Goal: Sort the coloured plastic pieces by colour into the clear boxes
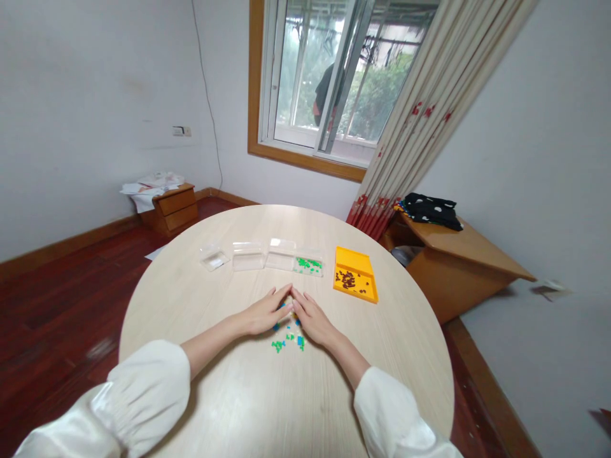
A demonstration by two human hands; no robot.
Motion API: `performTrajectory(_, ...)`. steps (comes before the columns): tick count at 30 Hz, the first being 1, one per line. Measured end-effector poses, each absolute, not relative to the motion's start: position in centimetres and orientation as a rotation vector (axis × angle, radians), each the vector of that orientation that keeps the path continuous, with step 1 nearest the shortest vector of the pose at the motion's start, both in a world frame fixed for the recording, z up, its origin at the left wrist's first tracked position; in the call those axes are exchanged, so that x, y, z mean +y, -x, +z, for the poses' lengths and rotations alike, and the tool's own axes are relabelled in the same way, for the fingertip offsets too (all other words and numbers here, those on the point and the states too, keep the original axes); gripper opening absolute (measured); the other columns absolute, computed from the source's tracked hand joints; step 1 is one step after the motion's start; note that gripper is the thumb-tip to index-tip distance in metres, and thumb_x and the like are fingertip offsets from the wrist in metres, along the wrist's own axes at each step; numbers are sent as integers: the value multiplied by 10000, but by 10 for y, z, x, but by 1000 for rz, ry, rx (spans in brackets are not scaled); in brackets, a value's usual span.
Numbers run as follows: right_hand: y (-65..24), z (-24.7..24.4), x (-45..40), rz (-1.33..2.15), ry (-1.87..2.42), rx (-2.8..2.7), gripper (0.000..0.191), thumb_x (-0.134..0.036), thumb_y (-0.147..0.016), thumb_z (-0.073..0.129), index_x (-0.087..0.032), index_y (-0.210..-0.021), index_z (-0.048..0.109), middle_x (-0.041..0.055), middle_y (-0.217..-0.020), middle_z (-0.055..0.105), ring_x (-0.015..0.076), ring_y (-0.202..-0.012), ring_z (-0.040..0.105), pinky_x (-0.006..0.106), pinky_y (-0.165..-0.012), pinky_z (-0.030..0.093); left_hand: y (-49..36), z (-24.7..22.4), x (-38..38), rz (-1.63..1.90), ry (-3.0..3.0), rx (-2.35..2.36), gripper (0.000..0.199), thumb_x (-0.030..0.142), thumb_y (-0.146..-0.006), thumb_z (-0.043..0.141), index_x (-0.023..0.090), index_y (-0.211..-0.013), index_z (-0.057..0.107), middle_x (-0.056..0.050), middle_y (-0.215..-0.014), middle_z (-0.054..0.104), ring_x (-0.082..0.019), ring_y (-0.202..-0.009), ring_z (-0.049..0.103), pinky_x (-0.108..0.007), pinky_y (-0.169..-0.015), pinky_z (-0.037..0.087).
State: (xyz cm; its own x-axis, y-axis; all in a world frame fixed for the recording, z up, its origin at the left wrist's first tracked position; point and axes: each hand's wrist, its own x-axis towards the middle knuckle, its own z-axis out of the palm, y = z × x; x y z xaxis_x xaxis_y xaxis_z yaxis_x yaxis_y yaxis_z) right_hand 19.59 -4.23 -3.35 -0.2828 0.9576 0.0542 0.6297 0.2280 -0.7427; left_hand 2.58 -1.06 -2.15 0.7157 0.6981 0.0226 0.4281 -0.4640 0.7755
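Small green and blue pieces (277,346) lie loose on the pale tabletop (238,401), some in the open below the hands, others between them and partly hidden. They look light, stiff and rather slick, probably hard plastic; being so small, they would likely be easiest to pinch by opposite edges or sweep with the side of a hand. The left hand (267,313) and right hand (312,318) lean in from either side, fingertips meeting in a peak. Their fingers are extended and held mostly together, the thumbs angled inward; whether any piece is pinched, I cannot tell. Beyond stand transparent boxes (248,261) in a row, the rightmost holding green bits (309,264). To their right, an open yellow case (352,259) holds dark brown bits (348,279).
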Motion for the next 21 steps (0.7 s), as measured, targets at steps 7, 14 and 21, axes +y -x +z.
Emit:
performTrajectory(7,-203,-32,-99,1083,1319,-1694,594,-544,-868,361,-211,-1360,350,71,-1416,350,201,-1316,306,440,-1099,202,23,-23,-54,559,-1911,788,741,570,-838,367,125,-1404,194,-156,-1462,228,-236,-1333,234,-417,-1103,155)
performTrajectory(14,-183,-51,-105,879,1445,-1147,744,-639,-810,349,-127,-1349,375,116,-1429,323,220,-1335,262,432,-1115,159,6,-30,-62,749,-1632,973,721,606,-847,266,163,-1410,193,-111,-1489,167,-206,-1359,162,-395,-1115,95)
performTrajectory(21,-152,-53,-71,994,1225,-845,653,-562,-770,485,-136,-1266,482,118,-1370,425,208,-1281,370,389,-1094,237,-47,-37,-45,913,-1383,884,734,638,-804,346,152,-1353,335,-137,-1435,307,-237,-1318,281,-391,-1094,192)
